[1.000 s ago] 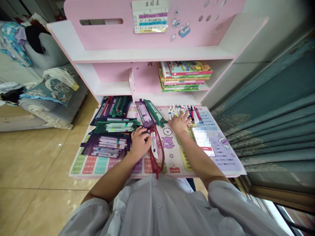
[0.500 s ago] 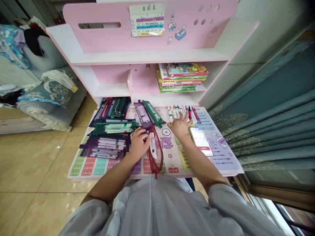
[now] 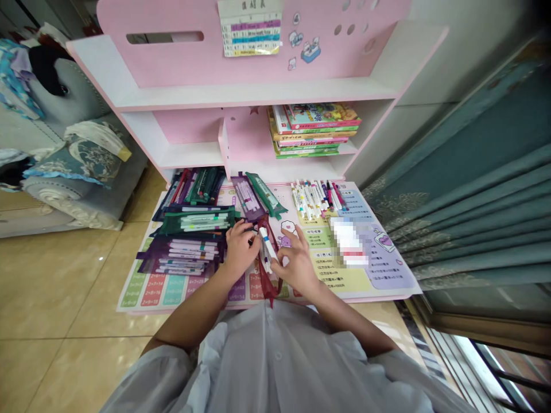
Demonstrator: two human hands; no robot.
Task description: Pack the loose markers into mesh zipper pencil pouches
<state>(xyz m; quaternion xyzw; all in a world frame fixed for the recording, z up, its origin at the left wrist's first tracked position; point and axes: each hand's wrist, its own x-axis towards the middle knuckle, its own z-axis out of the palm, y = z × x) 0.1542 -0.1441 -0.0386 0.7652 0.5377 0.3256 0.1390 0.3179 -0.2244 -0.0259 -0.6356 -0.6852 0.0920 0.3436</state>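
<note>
A red mesh pouch [image 3: 270, 287] lies on the desk near its front edge, with white markers [image 3: 267, 244] in its opening. My left hand [image 3: 241, 245] is closed on the pouch's left edge. At the pouch's right side, my right hand [image 3: 297, 259] pinches a white marker lying over the opening. Left of my left hand are a green pouch [image 3: 202, 221] and a purple pouch [image 3: 185, 256], both filled with pens. Loose white and coloured markers [image 3: 312, 198] lie in a cluster at the back right.
More filled pouches [image 3: 202, 186] are piled at the back left. A purple pouch [image 3: 248, 198] and a green one [image 3: 266, 195] lie at the back middle. A blurred phone [image 3: 349, 242] rests on the right. Books [image 3: 316, 132] are stacked on the pink shelf [image 3: 253, 94].
My right hand has come from the loose markers at the back right to the red pouch, with a white marker in its fingers. My left hand has stayed at the pouch.
</note>
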